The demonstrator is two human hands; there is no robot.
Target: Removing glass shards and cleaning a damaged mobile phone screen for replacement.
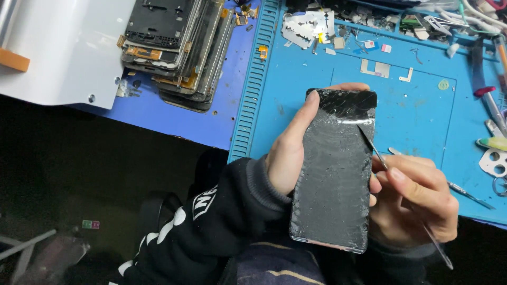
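Left hand (pixel 288 153) clamped around black, badly cracked glass-fronted phone (pixel 332 179); right hand (pixel 417 203) pinching thin metal pry tool (pixel 377 153), tip at right edge. Likely risks: slipping blade, flying shards, cut fingers.

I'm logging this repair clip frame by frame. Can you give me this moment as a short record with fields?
Left hand: grips cracked phone from its left edge, screen up
Right hand: holds thin metal pry tool, tip at the phone's right edge
Surface: blue work mat
Nearby: stack of phone frames, loose razor blades
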